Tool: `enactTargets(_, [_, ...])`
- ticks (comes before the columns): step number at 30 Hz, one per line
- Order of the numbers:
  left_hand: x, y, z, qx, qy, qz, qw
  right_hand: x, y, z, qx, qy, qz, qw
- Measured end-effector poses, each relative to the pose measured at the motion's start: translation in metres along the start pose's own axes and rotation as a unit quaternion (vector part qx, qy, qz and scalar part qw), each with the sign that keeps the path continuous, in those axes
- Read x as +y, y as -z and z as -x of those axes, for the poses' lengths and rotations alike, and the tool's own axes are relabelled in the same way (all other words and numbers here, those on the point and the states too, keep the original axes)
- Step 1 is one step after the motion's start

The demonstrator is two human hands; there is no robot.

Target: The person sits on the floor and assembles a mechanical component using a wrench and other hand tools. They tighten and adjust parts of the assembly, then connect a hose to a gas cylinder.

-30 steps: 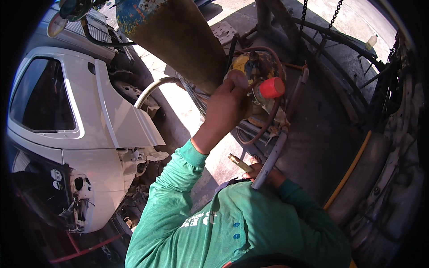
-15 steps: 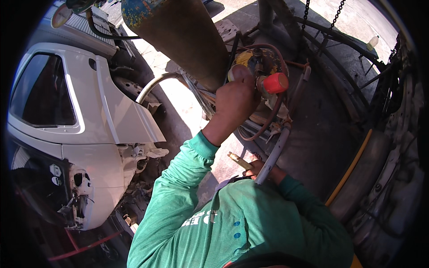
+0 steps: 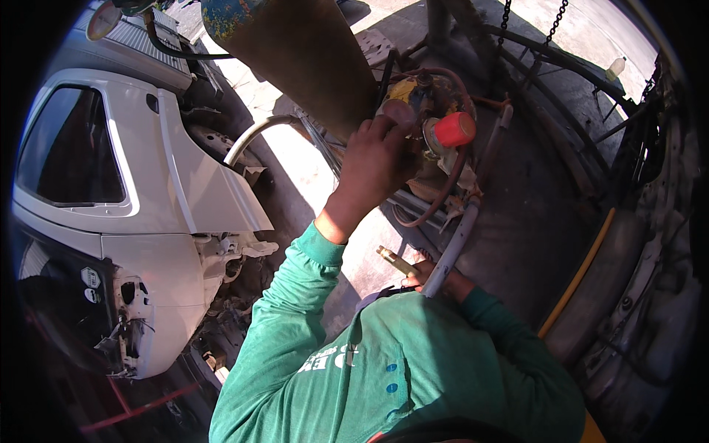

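Note:
My left hand [image 3: 375,161] reaches forward with fingers curled at the gas regulator on a cylinder top, beside its round gauge [image 3: 399,112]. The hand hides the exact part it grips. Right of it is a red cylindrical piece [image 3: 455,129] on the fittings. Low in front of my body, my right hand [image 3: 436,276] is closed around a brass torch handle [image 3: 396,261], whose end points up and left. A grey tube [image 3: 452,251] passes over that hand and partly hides its fingers. The yellow, worn cylinder top [image 3: 402,90] shows behind the fittings.
A tall, dark gas cylinder [image 3: 306,70] leans beyond my left hand. Reddish hose [image 3: 443,203] loops around the fittings. A white car body [image 3: 140,184] with exposed metal stands at left. At right are a yellow hose [image 3: 583,269], metal frame bars and hanging chains [image 3: 555,22].
My left hand has shifted slightly left and toward me, with its wrist turned, while staying at the regulator. The right hand and torch handle have barely moved.

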State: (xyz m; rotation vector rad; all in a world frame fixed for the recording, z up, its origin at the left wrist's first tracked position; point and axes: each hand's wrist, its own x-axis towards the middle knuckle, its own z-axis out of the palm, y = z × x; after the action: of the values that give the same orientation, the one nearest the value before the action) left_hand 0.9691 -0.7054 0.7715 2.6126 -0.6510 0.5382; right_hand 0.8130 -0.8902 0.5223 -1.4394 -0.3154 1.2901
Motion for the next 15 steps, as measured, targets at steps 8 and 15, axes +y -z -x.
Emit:
enactTargets(8, [-0.036,0.026,0.117,0.018,0.346,0.214,0.913,-0.024,0.000,-0.001,-0.069,-0.034,-0.107,0.991])
enactTargets(15, [-0.032,-0.011,0.320,-0.145,0.476,0.557,0.665,-0.065,-0.033,-0.039,-0.132,0.033,-0.131,0.982])
